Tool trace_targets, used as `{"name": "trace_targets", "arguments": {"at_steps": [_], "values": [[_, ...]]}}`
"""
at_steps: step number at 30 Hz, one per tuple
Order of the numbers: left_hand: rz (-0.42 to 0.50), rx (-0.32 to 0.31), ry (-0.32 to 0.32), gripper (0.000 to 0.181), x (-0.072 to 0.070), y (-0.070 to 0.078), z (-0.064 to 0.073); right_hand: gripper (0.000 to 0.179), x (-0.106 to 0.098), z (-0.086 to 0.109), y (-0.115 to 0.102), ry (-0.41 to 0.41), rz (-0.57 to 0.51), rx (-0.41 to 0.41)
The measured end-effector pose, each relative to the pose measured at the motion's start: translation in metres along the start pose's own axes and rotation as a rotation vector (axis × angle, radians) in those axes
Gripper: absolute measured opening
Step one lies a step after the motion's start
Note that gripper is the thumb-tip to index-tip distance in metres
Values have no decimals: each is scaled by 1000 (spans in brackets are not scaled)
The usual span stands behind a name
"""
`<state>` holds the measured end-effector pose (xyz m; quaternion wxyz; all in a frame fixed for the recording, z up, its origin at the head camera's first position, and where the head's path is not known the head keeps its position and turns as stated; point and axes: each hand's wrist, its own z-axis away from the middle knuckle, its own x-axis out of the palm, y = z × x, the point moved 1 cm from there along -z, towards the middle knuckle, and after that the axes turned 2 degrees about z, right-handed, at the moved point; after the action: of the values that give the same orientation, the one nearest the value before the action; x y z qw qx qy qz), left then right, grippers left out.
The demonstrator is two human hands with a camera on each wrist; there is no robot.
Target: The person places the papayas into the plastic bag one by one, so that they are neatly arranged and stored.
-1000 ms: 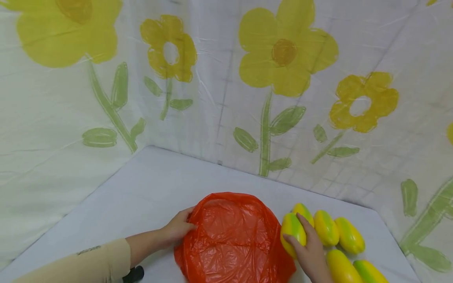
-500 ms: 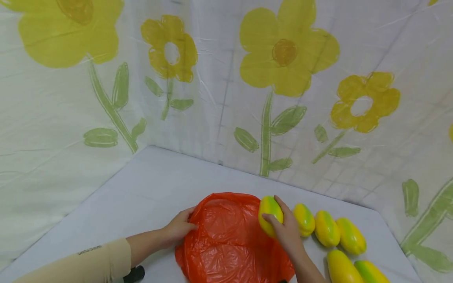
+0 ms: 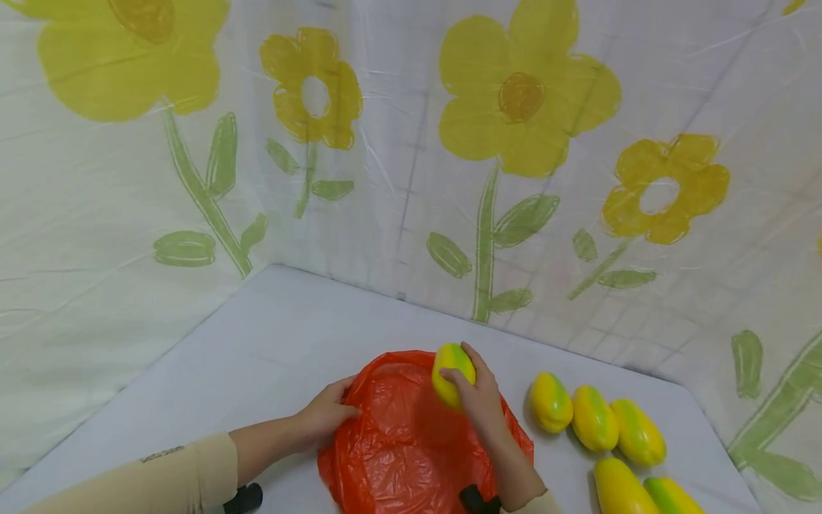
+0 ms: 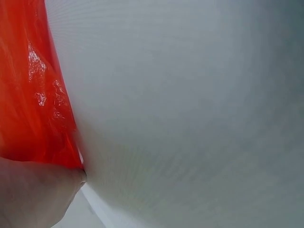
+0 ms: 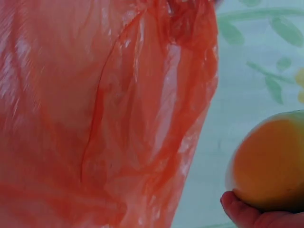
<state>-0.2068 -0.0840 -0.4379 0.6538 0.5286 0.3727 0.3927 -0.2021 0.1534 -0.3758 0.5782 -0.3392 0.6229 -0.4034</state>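
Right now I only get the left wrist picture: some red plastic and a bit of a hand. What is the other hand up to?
Observer: The right hand is holding a yellow and green fruit.
Visitor: Oh! Is that fruit down inside the bag?
Observer: No, the right wrist view shows it outside the red bag.
Visitor: And is that the only fruit around?
Observer: No, the head view shows five more fruits on the table, to the right of the bag.
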Motion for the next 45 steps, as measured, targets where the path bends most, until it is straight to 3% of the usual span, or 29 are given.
{"name": "trace_targets", "arguments": {"at_steps": [10,22,28,36,45], "values": [[-4,1,0,58,-1,-5,3,66,37,-4,-7,-46,-65,63],[-52,19,-21,57,-2,-7,4,69,73,-1,-9,-126,-80,50],[-40,4,-15,59,2,-4,3,71,81,0,-6,-147,-74,69],[-41,13,-40,58,3,-3,2,77,88,0,3,-186,-87,36],[-91,-9,-20,61,4,0,0,82,92,-4,10,-205,-73,48]]}}
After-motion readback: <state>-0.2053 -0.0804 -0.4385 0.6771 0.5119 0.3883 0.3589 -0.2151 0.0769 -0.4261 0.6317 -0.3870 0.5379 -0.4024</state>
